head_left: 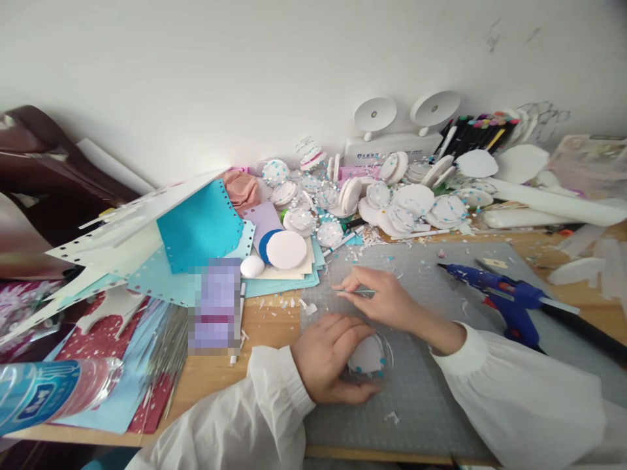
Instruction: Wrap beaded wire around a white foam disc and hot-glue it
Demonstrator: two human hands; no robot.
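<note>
My left hand (336,362) curls over a round white disc (367,356) edged with small blue dots, gripping it down against the grey cutting mat (416,418). A thin clear strand loops at the disc's right side. Just above and beyond it, my right hand (382,297) is closed in a pinch around a thin, slender tool (362,292), whose kind I cannot make out. Its tip points left, apart from the disc.
A blue glue gun (504,290) lies on the mat's right. Behind stand many dotted white discs (401,219), a two-headed white lamp (375,114) and markers (482,137). Coloured sheets (198,225), a white egg-shaped piece (252,266) and a water bottle (59,391) are left.
</note>
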